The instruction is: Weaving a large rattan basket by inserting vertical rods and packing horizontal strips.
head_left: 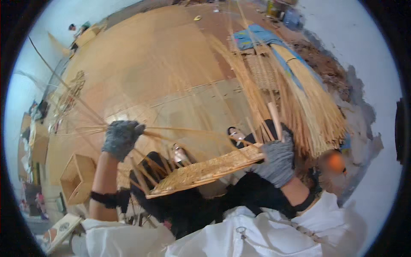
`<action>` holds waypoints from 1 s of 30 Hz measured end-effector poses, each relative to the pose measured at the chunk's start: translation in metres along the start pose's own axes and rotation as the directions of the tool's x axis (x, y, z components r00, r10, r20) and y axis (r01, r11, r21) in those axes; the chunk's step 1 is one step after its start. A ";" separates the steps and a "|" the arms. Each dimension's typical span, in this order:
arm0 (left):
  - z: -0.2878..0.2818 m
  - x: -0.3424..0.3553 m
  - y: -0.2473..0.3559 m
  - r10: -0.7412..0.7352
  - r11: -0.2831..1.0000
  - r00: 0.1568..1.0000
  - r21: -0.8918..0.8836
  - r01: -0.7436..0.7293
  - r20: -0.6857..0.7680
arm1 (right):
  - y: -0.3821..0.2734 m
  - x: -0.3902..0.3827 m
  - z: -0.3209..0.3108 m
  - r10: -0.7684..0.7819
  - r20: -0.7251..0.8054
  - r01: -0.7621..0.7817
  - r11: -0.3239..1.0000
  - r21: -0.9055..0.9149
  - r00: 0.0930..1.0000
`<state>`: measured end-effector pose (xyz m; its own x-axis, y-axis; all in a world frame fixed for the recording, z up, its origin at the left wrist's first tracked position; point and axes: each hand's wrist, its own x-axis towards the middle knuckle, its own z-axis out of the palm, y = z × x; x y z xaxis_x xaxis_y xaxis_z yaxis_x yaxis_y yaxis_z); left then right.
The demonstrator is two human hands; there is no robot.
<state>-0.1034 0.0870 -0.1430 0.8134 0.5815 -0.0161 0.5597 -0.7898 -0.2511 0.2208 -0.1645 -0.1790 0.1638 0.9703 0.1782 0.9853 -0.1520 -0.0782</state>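
Note:
A partly woven wicker panel (209,171), long and narrow, lies tilted across my lap, with upright stakes along its far edge. My left hand (122,138), in a grey knit glove, is closed round a bunch of thin wicker strands (171,129). These stretch toward the panel, and their loose ends fan out to the left. My right hand (278,160), also gloved, grips the panel's right end beside a thicker upright stake (275,118). The glove hides part of that corner.
Long bundled reeds (317,103) lie to the right, near a blue cloth (257,36). At the left stands an open wooden box (77,180). A blurred orange object (334,162) is near my right elbow. Far left, another person (75,32) is seen small.

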 end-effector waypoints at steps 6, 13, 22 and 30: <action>0.014 0.010 0.003 0.059 0.998 0.934 0.038 -0.049 -0.351 | 0.002 -0.010 0.010 -0.193 -0.326 0.211 0.977 0.021 0.925; 0.019 0.013 0.010 -0.257 0.962 0.966 0.082 0.259 -0.039 | 0.001 -0.013 0.009 -0.125 -0.179 0.134 0.990 0.036 0.976; -0.002 0.044 0.001 0.129 0.991 0.988 -0.004 -0.130 -0.082 | 0.006 -0.010 0.015 -0.235 -0.261 0.250 0.968 0.026 0.936; 0.011 0.059 0.009 0.284 0.955 0.915 0.001 -0.296 -0.285 | 0.000 -0.011 0.013 -0.165 -0.296 0.189 0.981 0.053 0.941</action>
<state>-0.0521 0.1163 -0.1568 0.9489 0.2520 0.1899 0.2933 -0.9264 -0.2363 0.2186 -0.1731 -0.1933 0.0061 0.8822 0.4708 0.9945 0.0440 -0.0952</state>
